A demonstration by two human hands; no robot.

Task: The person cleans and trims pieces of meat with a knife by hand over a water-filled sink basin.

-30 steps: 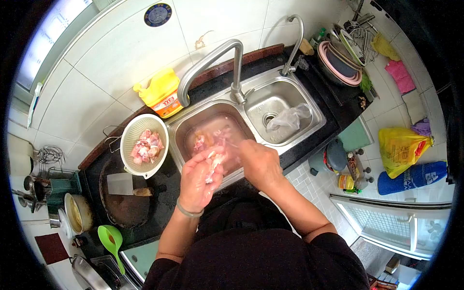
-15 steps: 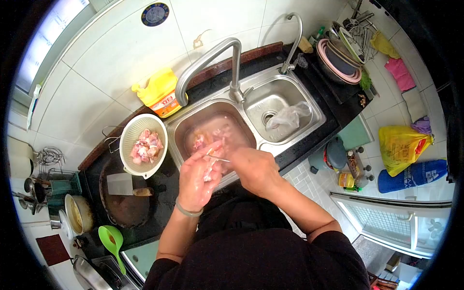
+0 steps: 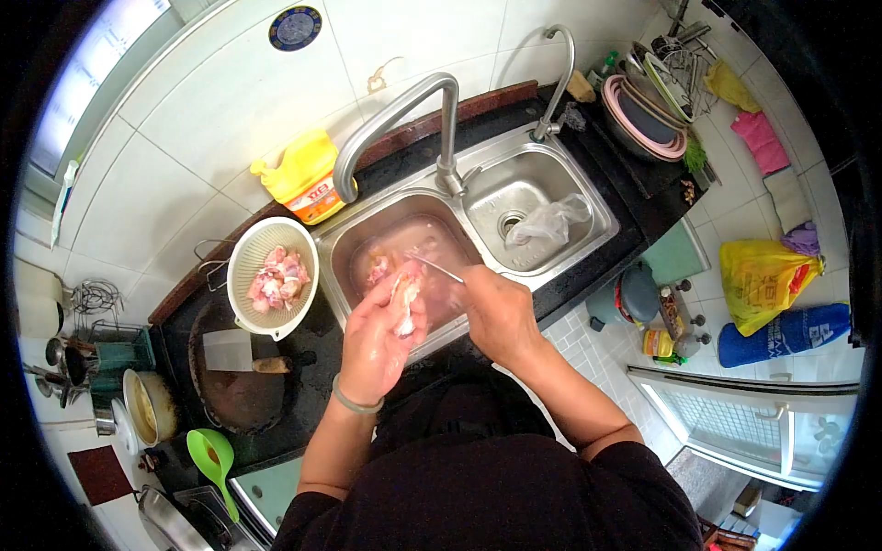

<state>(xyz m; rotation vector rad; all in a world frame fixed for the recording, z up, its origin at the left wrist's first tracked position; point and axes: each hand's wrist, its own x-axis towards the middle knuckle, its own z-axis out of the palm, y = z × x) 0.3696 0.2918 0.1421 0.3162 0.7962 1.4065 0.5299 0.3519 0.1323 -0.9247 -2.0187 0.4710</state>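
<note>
My left hand (image 3: 375, 344) holds a pale piece of meat (image 3: 405, 306) over the near edge of the left sink basin (image 3: 459, 237). My right hand (image 3: 501, 315) is closed on a thin metal tool (image 3: 435, 268), whose far end reaches to just above the meat; its exact kind is too small to tell. Pinkish water fills the basin, with more meat (image 3: 378, 267) lying in it. Left of the sink, a white colander (image 3: 246, 307) contains several pink pieces of meat (image 3: 278, 278).
A tall faucet (image 3: 395, 112) arches over the left basin. In the right basin lies a clear plastic bag (image 3: 551, 223). A yellow bottle (image 3: 306, 179) stands behind the colander. A cleaver (image 3: 230, 351) rests on a dark round board (image 3: 230, 401). Stacked basins (image 3: 634, 129) are at the right.
My right hand has drawn slightly back to the right, and the thin tool now points up and left. In my left hand the meat is turned and more of it shows.
</note>
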